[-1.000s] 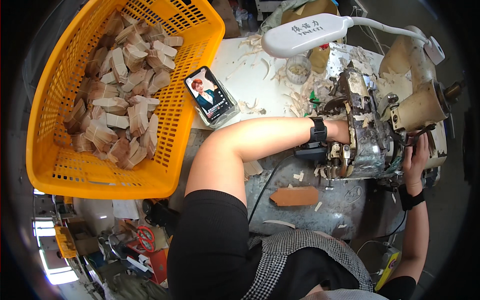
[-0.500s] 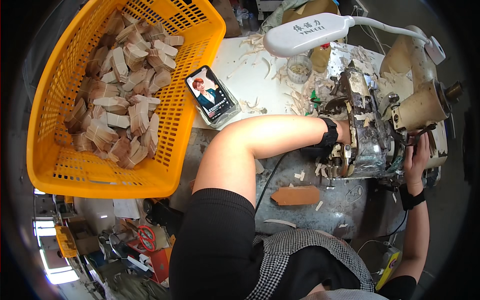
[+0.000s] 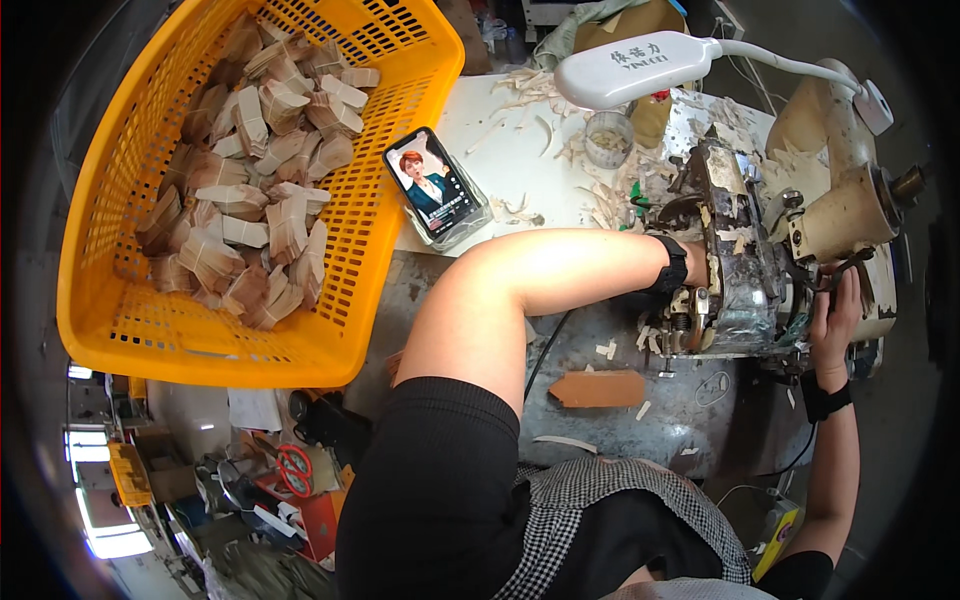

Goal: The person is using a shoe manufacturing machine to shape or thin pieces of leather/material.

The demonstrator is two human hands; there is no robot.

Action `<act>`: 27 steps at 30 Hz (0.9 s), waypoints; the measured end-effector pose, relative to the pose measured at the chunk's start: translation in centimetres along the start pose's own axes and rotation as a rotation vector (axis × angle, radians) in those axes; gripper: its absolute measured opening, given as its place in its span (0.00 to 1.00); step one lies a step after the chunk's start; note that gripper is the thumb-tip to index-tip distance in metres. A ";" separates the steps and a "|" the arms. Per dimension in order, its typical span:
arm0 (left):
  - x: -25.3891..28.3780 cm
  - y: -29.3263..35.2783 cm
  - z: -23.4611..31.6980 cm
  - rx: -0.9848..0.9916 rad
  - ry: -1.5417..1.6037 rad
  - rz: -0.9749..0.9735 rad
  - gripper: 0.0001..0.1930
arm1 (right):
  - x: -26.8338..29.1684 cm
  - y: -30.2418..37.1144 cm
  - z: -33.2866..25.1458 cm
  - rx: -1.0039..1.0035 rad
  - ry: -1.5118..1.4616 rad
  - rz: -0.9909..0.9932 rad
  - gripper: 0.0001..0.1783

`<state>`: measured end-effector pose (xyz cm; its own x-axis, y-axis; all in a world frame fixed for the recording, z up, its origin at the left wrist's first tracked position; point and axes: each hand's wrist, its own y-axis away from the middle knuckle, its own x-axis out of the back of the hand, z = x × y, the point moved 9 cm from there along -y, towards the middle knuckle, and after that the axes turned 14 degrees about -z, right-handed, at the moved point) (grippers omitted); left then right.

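1. Here we are at the machine [image 3: 742, 290], dark and grimy, right of centre in the frame, a hand on either side of it.
2. We see the left hand [image 3: 694, 262] come in from the machine's left, strap at the wrist; the machine's body hides the fingers, so we can't tell how far open they are or what they hold.
3. Over at the right of the frame, our right hand [image 3: 837, 318] stands fingers upward against the machine's far side, fingers fairly straight; we can't tell whether the fingertips grip anything.
4. Below the machine's left end, well apart from both hands, a brown piece [image 3: 598, 389] with a pointed left end lies flat on the grey bench [image 3: 680, 430].
5. Upper left, we have a yellow basket [image 3: 200, 369] heaped with pale bundles [image 3: 235, 200], a lit phone [image 3: 428, 185] propped just beside it.
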<state>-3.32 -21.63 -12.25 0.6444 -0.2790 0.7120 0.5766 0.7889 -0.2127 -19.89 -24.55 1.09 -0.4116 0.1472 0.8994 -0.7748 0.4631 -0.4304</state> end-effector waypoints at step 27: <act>2.8 0.1 2.1 -0.001 0.198 0.068 0.13 | -0.5 0.2 0.9 -0.021 -0.043 -0.060 0.17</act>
<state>-2.48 -21.20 -8.87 0.7680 -0.3277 0.5502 0.5290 0.8089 -0.2566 -20.25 -25.35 0.50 -0.3856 0.0811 0.9191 -0.7887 0.4880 -0.3739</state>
